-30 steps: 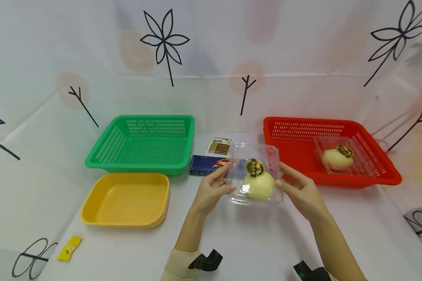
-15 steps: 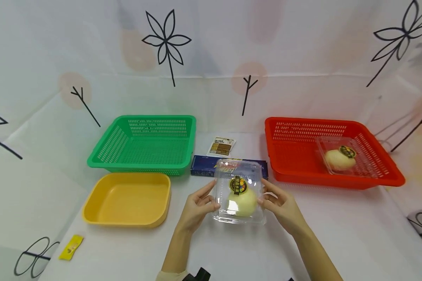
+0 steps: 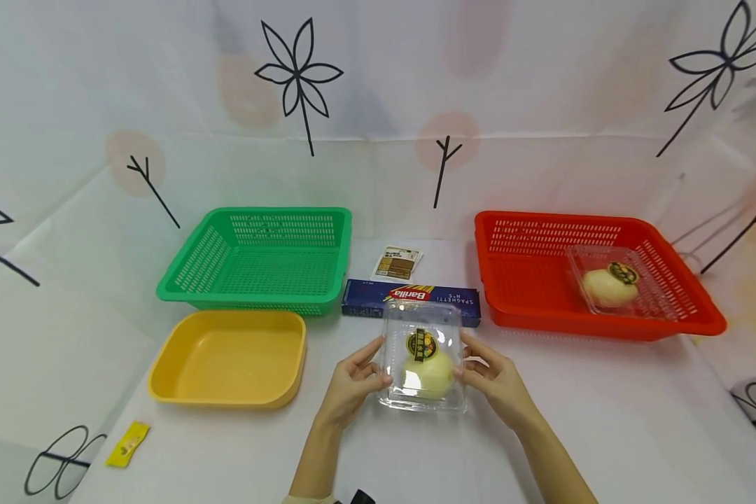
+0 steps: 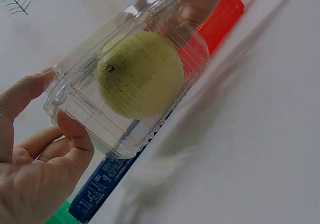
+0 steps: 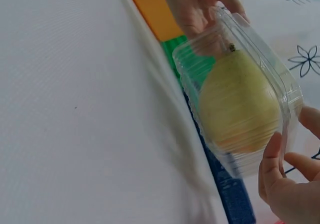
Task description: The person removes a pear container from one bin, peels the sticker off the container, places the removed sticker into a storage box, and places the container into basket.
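Both hands hold a clear plastic clamshell box (image 3: pixel 423 319) above the table, in the middle of the head view. Inside it lies a yellow-green pear (image 4: pixel 142 76), its stem end visible in both wrist views. A round black sticker (image 3: pixel 421 346) is on the lid. My left hand (image 3: pixel 346 390) pinches the box's left edge between thumb and fingers. Opposite it, my right hand (image 3: pixel 499 389) pinches the right edge in the same way. Just behind the box lies a blue Barilla spaghetti carton (image 3: pixel 365 299), partly covered by the lid in the head view.
A red basket (image 3: pixel 542 320) at the right contains another clear box with a pale fruit (image 3: pixel 607 288). To the left stand a green basket (image 3: pixel 252 304) and a yellow tray (image 3: pixel 227 397). Brown-and-white packets (image 3: pixel 397 263) lie behind the carton; a small yellow sachet (image 3: pixel 127 444) lies front left.
Both hands have brought the clamshell box left and towards the person, more slowly in the last half second. The spaghetti carton behind it now shows more fully.
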Demonstrator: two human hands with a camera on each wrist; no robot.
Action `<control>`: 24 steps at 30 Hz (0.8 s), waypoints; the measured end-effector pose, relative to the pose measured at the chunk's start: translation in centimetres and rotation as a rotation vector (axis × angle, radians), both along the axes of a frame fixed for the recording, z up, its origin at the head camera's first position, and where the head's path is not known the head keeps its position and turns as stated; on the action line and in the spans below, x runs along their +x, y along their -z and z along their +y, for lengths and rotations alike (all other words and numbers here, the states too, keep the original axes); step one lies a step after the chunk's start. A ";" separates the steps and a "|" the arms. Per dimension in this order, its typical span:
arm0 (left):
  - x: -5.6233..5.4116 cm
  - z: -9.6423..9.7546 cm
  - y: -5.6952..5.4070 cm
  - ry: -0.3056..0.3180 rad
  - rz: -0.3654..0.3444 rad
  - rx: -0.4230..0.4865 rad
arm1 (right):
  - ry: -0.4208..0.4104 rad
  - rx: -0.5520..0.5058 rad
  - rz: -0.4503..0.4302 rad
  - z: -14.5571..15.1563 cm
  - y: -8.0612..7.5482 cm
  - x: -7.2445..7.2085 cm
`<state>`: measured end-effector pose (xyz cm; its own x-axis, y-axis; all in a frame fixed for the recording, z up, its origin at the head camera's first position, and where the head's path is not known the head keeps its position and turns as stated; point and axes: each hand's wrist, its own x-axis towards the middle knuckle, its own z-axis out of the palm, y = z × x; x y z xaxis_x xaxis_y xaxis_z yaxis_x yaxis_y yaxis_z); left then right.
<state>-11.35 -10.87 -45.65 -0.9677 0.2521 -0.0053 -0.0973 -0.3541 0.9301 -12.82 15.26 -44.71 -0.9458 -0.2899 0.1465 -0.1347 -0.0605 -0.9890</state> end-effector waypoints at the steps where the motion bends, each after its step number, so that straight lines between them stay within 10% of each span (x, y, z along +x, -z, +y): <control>1: 0.0 0.0 0.1 -0.003 -0.004 -0.005 | 0.000 0.005 -0.002 0.0 0.2 -0.1; 24: -0.2 0.2 1.6 -0.038 -0.073 -0.100 | 0.081 0.195 -0.075 -0.4 1.1 -0.2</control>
<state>-11.59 -10.71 -47.26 -0.9727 0.2099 -0.0992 -0.1542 -0.2649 0.9519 -13.04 14.89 -45.82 -0.9733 -0.2284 0.0231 -0.0566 0.1414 -0.9883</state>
